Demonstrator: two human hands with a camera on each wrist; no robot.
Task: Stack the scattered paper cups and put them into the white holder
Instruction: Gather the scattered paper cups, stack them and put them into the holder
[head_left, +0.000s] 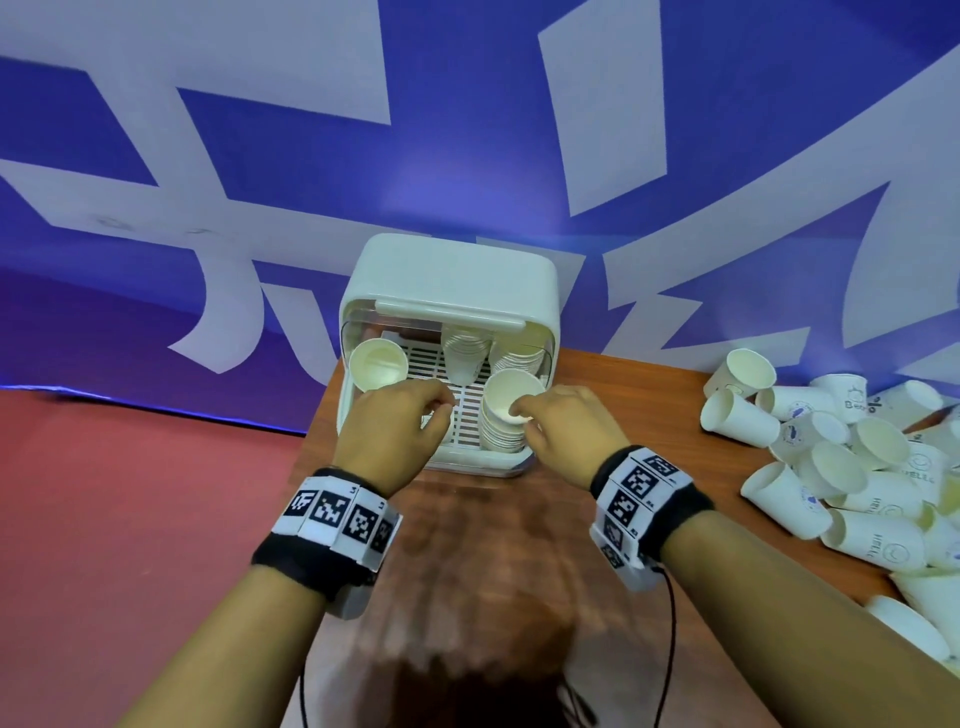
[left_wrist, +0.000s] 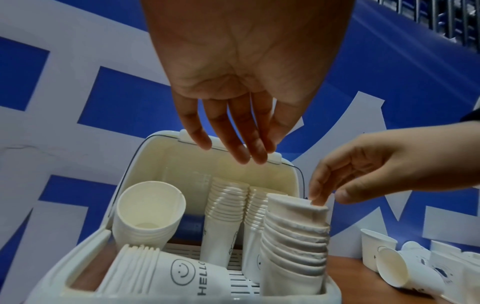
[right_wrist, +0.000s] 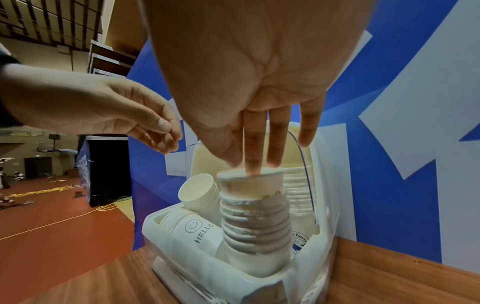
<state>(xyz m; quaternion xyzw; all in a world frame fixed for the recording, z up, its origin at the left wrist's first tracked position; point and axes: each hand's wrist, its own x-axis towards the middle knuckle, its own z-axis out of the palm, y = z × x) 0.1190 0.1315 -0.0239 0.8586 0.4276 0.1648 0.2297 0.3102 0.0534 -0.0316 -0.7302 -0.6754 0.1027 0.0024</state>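
Note:
The white holder (head_left: 447, 291) stands open at the back of the wooden table, with several cup stacks inside. A tall stack of paper cups (head_left: 506, 410) stands upright in its front right corner. My right hand (head_left: 522, 421) is over that stack (left_wrist: 296, 236): the fingertips (right_wrist: 253, 170) touch the top cup's rim, and the thumb (left_wrist: 345, 193) is off to the side, clear of the cup. My left hand (head_left: 436, 410) hovers over the holder's left front with relaxed fingers (left_wrist: 233, 150) and holds nothing. A shorter stack (left_wrist: 148, 214) leans at the back left. Another stack (left_wrist: 166, 271) lies on its side in front.
Many loose paper cups (head_left: 831, 457) lie in a heap on the right of the table (head_left: 649, 415). Two more stacks (left_wrist: 223, 205) stand at the back of the holder. A blue and white banner rises right behind it. The table's left edge drops to red floor.

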